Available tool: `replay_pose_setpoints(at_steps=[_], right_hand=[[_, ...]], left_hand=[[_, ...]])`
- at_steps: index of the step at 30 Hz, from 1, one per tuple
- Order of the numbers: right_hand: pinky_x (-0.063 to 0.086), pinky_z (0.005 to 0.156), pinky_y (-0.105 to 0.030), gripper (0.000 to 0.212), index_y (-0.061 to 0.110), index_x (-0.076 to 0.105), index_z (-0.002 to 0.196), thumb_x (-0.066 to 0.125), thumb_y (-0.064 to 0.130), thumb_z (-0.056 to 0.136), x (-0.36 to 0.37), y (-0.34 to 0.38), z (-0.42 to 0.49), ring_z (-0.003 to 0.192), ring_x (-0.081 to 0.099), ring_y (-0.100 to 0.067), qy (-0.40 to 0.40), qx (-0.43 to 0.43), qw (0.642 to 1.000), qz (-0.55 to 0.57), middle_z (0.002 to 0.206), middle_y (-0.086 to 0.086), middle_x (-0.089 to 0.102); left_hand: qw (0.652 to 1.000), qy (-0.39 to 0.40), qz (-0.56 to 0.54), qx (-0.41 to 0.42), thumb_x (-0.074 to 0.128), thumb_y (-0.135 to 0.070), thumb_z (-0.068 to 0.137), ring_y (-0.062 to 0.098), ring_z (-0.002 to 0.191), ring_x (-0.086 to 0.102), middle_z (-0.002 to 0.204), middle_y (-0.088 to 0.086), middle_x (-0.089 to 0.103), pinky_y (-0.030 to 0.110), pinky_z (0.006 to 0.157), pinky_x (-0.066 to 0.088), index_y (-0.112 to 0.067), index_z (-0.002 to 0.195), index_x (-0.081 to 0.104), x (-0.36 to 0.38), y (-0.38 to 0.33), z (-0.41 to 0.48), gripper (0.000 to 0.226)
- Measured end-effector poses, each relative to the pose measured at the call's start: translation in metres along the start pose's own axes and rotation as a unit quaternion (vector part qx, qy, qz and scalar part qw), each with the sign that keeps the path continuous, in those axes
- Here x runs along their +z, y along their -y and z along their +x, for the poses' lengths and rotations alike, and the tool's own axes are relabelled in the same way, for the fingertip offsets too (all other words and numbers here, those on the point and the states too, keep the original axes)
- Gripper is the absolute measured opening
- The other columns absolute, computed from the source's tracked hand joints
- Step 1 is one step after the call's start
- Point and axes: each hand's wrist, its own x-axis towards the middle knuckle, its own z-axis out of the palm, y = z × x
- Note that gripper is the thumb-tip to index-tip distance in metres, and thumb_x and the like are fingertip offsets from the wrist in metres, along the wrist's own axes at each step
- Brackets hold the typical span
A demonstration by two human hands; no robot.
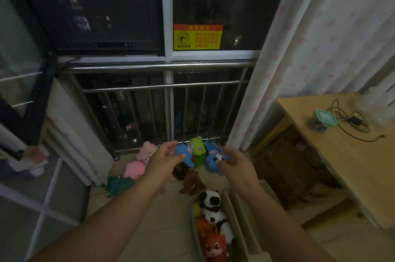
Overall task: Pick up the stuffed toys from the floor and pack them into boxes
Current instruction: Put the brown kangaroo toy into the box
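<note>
- the box sits on the floor, low in the view, and it is already quite full.
- inside the box lie two panda toys, a little yellow toy and some orange toys, all squashed close together.
- so part of the job looks done: these toys are packed.
- a lot is left. past the far end of the box, more toys lie in a heap on the floor.
- just past the box is a brown toy.
- further from the box is a green toy. a blue toy is on its left side and another blue toy is on its right.
- further from the box and off to the left are two pink toys and a teal toy.
- the left hand is stretched out over the heap past the box. its fingers are apart and loose, and it holds nothing.
- the right hand is stretched out too. its fingers are a bit bent but apart, and nothing is in it.
- the right hand shows in front of the blue toy on the right. i cannot tell if it touches that toy.
- my guess is that the hands are going for the next toy, maybe a blue one or the green one.
- the box has little room left, so i think the last toys may need another box.
- to the right of the box is a wooden surface with a small tub and a black cord on it. they are not part of the job.
</note>
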Motion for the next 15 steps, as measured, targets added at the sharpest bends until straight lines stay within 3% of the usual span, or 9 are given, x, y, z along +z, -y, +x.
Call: replay_pose_setpoints(at_steps=[3, 7, 10, 12, 15], right_hand=[[0.049, 0.098, -0.040, 0.048, 0.021, 0.050, 0.135, 0.065, 0.027, 0.090, 0.020, 0.017, 0.000, 0.118, 0.054, -0.017, 0.004, -0.012, 1.000, 0.008, 0.122, 0.005, 0.057], [0.048, 0.099, -0.042, 0.051, 0.020, 0.047, 0.139, 0.063, 0.026, 0.091, 0.049, 0.031, 0.005, 0.120, 0.053, -0.018, 0.011, -0.027, 1.000, 0.011, 0.133, 0.000, 0.055], [0.048, 0.098, -0.036, 0.052, 0.022, 0.046, 0.139, 0.064, 0.026, 0.090, 0.067, 0.038, 0.010, 0.122, 0.052, -0.017, 0.006, -0.023, 1.000, 0.018, 0.137, 0.002, 0.053], [0.047, 0.093, -0.029, 0.051, 0.022, 0.047, 0.139, 0.063, 0.025, 0.091, 0.075, 0.041, 0.016, 0.121, 0.052, -0.015, 0.011, -0.024, 1.000, 0.014, 0.137, 0.002, 0.053], [0.046, 0.086, -0.024, 0.051, 0.022, 0.046, 0.140, 0.062, 0.024, 0.092, 0.080, 0.042, 0.030, 0.112, 0.054, -0.010, 0.022, -0.018, 0.999, 0.019, 0.134, 0.000, 0.054]], left_hand=[[1.000, -0.002, 0.013, 0.012, 0.066, -0.015, 0.087, 0.012, 0.112, 0.054, 0.126, -0.004, 0.055, 0.017, 0.076, 0.043, -0.020, 0.130, 0.052, -0.026, -0.002, 0.007, 0.045], [0.999, -0.003, 0.034, 0.043, 0.065, -0.012, 0.087, -0.004, 0.094, 0.054, 0.124, -0.005, 0.054, 0.011, 0.067, 0.044, -0.019, 0.129, 0.052, -0.058, -0.002, 0.017, 0.044], [0.998, -0.002, 0.047, 0.050, 0.065, -0.012, 0.087, -0.006, 0.093, 0.052, 0.123, -0.004, 0.052, 0.018, 0.079, 0.045, -0.020, 0.128, 0.052, -0.076, 0.001, 0.025, 0.044], [0.998, 0.001, 0.039, 0.040, 0.066, -0.013, 0.086, 0.003, 0.099, 0.054, 0.124, -0.003, 0.052, 0.026, 0.090, 0.045, -0.024, 0.122, 0.053, -0.084, 0.003, 0.032, 0.040], [0.999, 0.005, 0.038, 0.033, 0.067, -0.015, 0.085, 0.005, 0.103, 0.054, 0.125, -0.004, 0.052, 0.024, 0.086, 0.045, -0.028, 0.118, 0.053, -0.088, 0.007, 0.047, 0.038]])
